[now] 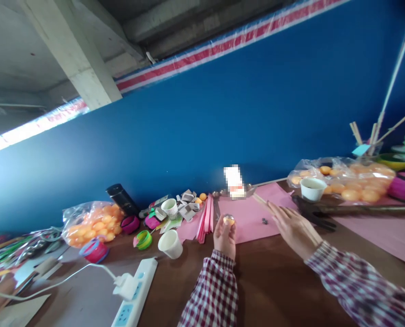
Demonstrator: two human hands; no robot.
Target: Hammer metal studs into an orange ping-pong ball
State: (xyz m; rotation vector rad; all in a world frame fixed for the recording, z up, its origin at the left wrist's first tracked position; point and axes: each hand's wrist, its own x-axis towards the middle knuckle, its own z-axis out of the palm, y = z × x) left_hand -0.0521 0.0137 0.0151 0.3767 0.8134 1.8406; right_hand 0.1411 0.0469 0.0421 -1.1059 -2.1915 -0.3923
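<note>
My left hand (pixel 224 238) is closed around a small shiny round object (pixel 228 220), orange with a silvery, glassy top; its exact kind I cannot make out. To the right, my right hand (pixel 296 227) reaches out palm down with fingers long. A thin pale wooden stick (pixel 261 200) runs along under it and pokes out past the fingertips. Beneath and between both hands lies a sheet of pink paper (pixel 246 213), with a small dark grey cluster (pixel 264 221) on it. Folded pink strips (pixel 206 218) stand just left of my left hand.
A white paper cup (pixel 170 244), tape rolls (pixel 142 240) and a power strip (pixel 136 290) are on the left. Bags of orange balls (pixel 95 225) lie on both sides. A hammer-like tool (pixel 316 213) and white cup (pixel 313 189) are right. Another person's hand (pixel 1 290) shows far left.
</note>
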